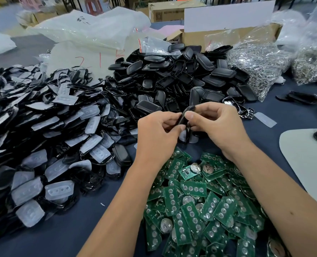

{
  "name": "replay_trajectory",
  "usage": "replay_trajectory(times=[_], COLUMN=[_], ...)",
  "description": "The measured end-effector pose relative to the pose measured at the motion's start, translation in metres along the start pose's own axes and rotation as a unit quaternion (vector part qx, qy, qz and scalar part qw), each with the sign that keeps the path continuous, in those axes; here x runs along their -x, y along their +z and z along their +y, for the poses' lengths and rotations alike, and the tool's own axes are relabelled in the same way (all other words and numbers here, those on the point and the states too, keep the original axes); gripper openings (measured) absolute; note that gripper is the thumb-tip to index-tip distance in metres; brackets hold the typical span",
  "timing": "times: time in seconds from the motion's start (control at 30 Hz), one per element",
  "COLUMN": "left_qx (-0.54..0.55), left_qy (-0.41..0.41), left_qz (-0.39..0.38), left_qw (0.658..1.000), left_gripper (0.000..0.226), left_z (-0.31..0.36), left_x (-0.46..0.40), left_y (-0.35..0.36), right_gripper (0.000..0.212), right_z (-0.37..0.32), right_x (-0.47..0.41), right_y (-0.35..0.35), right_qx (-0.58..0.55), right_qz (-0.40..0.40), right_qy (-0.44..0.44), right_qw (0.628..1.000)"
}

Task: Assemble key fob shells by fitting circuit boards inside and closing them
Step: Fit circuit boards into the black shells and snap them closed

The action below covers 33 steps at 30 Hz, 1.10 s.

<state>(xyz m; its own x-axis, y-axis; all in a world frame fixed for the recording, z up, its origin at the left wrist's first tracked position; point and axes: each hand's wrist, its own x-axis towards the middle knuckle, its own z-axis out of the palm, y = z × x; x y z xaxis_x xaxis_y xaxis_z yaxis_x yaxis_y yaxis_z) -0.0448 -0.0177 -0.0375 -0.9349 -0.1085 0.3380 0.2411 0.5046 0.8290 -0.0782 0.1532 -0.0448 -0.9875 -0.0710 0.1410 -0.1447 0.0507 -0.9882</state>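
My left hand [158, 130] and right hand [214, 125] pinch one black key fob [185, 115] above the green circuit boards [200, 201] at the table's near edge; black shells [172, 78] heaped behind.

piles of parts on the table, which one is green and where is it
The pile of circuit boards, nearest the camera under the forearms. Its boards are green with round silver pads; the shell pile behind the hands and the pile with translucent button pads at left are black.
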Motion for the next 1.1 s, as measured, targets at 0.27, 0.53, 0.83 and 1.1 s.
replay_trajectory(times=[0.27, 0.53, 0.83, 1.1], left_qx=[-0.025, 0.069, 0.091, 0.037], left_qy=[0.026, -0.039, -0.026, 0.025], left_qz=[-0.028, -0.014, -0.041, -0.048], left_qw=[0.999, 0.997, 0.995, 0.998], left_gripper=[0.028, 0.024, 0.025, 0.022], left_z=[0.0, -0.003, -0.007, -0.009], left_x=[-0.001, -0.005, -0.008, -0.007], left_y=[-0.004, -0.01, -0.014, -0.016], right_gripper=[0.021, 0.018, 0.016, 0.018], right_z=[0.0, -0.003, -0.004, -0.004], right_x=[-0.003, -0.003, -0.001, -0.001], right_y=[-0.011, -0.011, -0.009, -0.008], right_qx=[0.017, -0.033, -0.051, 0.031], right_qz=[-0.095, -0.088, -0.101, -0.096], right_qy=[-0.043, -0.057, -0.06, -0.109], right_qw=[0.994, 0.994, 0.992, 0.989])
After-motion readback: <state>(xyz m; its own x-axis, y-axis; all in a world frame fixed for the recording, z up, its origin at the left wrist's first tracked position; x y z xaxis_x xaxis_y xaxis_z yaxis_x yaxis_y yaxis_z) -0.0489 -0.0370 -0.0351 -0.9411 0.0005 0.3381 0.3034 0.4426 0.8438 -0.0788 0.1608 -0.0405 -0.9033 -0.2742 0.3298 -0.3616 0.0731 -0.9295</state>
